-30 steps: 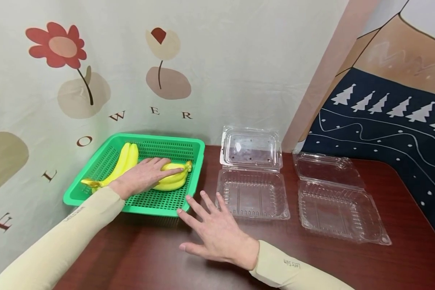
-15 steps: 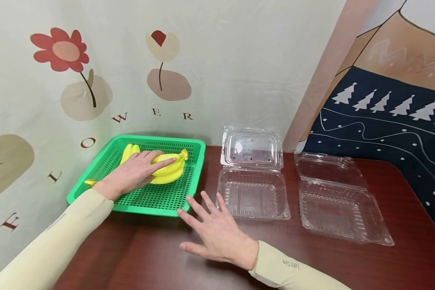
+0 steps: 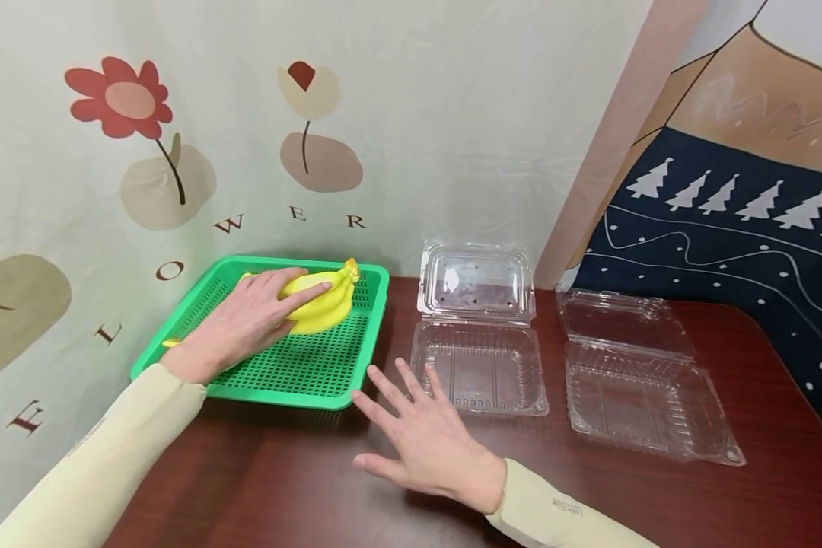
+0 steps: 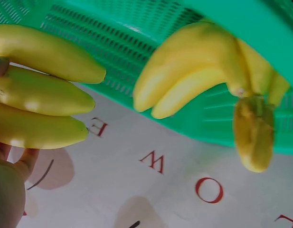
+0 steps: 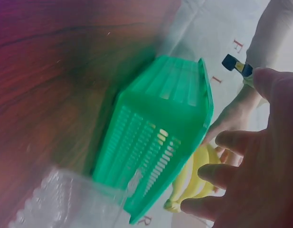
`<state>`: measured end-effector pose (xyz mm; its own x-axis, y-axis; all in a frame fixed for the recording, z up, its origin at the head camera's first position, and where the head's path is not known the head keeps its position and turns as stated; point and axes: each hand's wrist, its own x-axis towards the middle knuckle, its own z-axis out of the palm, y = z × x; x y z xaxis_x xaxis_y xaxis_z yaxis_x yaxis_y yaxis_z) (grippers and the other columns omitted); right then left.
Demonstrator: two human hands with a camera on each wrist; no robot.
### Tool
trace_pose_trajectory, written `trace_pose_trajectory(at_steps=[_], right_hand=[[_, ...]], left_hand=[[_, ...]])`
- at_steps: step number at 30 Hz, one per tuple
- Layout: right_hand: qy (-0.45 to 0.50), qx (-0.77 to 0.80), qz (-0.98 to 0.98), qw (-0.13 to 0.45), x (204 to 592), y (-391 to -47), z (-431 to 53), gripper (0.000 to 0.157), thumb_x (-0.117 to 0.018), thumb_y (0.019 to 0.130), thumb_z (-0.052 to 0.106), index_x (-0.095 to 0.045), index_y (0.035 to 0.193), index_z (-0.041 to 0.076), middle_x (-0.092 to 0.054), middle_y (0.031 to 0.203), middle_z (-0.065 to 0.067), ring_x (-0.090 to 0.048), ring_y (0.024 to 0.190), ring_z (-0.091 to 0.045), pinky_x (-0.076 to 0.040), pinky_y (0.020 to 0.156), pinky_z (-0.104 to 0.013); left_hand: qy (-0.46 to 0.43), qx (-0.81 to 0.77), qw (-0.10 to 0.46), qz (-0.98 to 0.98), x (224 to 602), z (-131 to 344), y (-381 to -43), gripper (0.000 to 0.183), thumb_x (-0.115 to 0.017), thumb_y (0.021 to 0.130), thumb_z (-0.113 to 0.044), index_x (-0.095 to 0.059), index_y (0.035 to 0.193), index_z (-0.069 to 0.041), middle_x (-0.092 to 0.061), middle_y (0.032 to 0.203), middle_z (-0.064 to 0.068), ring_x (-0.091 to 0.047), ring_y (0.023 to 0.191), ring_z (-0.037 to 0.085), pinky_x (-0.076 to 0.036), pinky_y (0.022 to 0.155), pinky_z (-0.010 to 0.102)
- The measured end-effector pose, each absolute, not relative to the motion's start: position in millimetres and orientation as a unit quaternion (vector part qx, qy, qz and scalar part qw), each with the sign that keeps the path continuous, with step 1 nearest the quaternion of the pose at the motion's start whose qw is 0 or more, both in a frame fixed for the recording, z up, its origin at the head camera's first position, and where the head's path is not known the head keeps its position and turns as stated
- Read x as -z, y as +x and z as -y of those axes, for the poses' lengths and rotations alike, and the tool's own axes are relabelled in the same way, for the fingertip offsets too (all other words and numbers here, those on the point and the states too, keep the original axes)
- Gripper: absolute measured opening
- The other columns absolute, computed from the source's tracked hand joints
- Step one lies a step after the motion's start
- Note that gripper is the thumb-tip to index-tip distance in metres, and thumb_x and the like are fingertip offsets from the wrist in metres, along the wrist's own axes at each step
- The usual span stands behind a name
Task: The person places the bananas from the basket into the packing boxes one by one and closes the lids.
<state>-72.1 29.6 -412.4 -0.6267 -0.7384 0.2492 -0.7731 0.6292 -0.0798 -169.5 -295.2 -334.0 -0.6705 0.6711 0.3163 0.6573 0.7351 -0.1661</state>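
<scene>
A bunch of yellow bananas (image 3: 322,308) is gripped from above by my left hand (image 3: 246,320), thumb on the near side and fingers over the far side. It is raised over the green basket (image 3: 366,358), stem end pointing right and up. Three fruits of this held bunch (image 4: 42,92) show in the left wrist view. Another bunch of bananas (image 4: 193,66) lies in the basket, mostly hidden behind my left hand in the head view. My right hand (image 3: 434,434) is spread with straight fingers near the basket's front right corner and holds nothing.
Two clear plastic clamshell boxes stand with raised lids right of the basket, a nearer box (image 3: 479,373) and a farther right box (image 3: 647,403). All rest on a dark red wooden table (image 3: 301,472). A printed curtain (image 3: 452,152) hangs right behind.
My left hand has lifted the banana bunch up off the basket floor, slightly leftward and away from me. My right hand has shifted a little to the right.
</scene>
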Motion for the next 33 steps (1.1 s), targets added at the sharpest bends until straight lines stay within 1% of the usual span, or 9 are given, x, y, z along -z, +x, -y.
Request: trace_pose_trajectory(at_steps=[7,10,14,18,25,28,33], right_hand=[[0.39,-0.101,0.909,0.108,414.0,-75.3,-65.0,0.076,-0.048,0.097,0.072,-0.042,0.16,0.029,-0.029,0.169,-0.007,-0.028,0.152,-0.044,-0.021,0.118,-0.07],[0.368,-0.104,0.917,0.114,413.4,-78.1,-84.3,0.076,-0.048,0.097,0.072,-0.045,0.159,0.027,-0.03,0.169,-0.007,-0.028,0.152,-0.045,-0.02,0.117,-0.071],[0.331,-0.106,0.929,0.124,409.2,-80.6,-111.2,0.076,-0.047,0.098,0.072,-0.046,0.158,0.026,-0.03,0.168,-0.007,-0.026,0.152,-0.044,-0.018,0.118,-0.07],[0.296,-0.105,0.94,0.132,405.5,-84.4,-137.7,0.077,-0.046,0.098,0.073,-0.045,0.158,0.025,-0.03,0.168,-0.008,-0.024,0.153,-0.044,-0.017,0.119,-0.07],[0.239,-0.127,0.954,0.128,405.0,-90.2,-176.9,0.077,-0.055,0.096,0.068,-0.047,0.157,0.022,-0.028,0.169,-0.008,-0.022,0.154,-0.044,-0.017,0.116,-0.074],[0.218,-0.133,0.959,0.125,404.5,-91.7,-190.3,0.075,-0.056,0.097,0.065,-0.047,0.158,0.021,-0.03,0.169,-0.009,-0.023,0.153,-0.045,-0.018,0.115,-0.074],[0.185,-0.144,0.966,0.109,401.8,-94.0,-206.9,0.075,-0.055,0.099,0.064,-0.045,0.159,0.02,-0.027,0.169,-0.011,-0.022,0.153,-0.047,-0.018,0.115,-0.075]], left_hand=[[-0.385,0.021,0.223,0.895,330.8,276.1,-169.0,0.096,-0.091,0.074,-0.003,-0.047,0.155,-0.03,-0.055,0.136,0.022,-0.061,0.111,0.043,-0.052,0.084,0.06],[-0.396,0.033,0.232,0.888,329.7,265.0,-168.5,0.094,-0.091,0.074,-0.003,-0.049,0.153,-0.028,-0.056,0.135,0.023,-0.061,0.113,0.043,-0.052,0.081,0.059],[-0.411,0.04,0.238,0.879,325.7,245.2,-167.9,0.09,-0.089,0.076,-0.004,-0.048,0.154,-0.025,-0.056,0.137,0.022,-0.058,0.121,0.04,-0.051,0.084,0.059],[-0.42,0.045,0.244,0.873,322.1,220.4,-167.2,0.088,-0.086,0.078,-0.005,-0.046,0.155,-0.022,-0.056,0.14,0.021,-0.057,0.124,0.039,-0.05,0.087,0.058],[-0.438,0.036,0.246,0.864,326.4,173.6,-158.6,0.084,-0.086,0.078,-0.008,-0.046,0.152,-0.015,-0.057,0.141,0.016,-0.057,0.124,0.035,-0.05,0.092,0.054],[-0.446,0.039,0.244,0.86,330.5,153.7,-154.3,0.083,-0.087,0.078,-0.009,-0.047,0.151,-0.015,-0.057,0.142,0.015,-0.057,0.124,0.034,-0.05,0.093,0.053],[-0.462,0.06,0.236,0.853,341.9,122.1,-148.4,0.082,-0.085,0.078,-0.008,-0.048,0.151,-0.019,-0.057,0.139,0.017,-0.057,0.124,0.033,-0.051,0.091,0.051]])
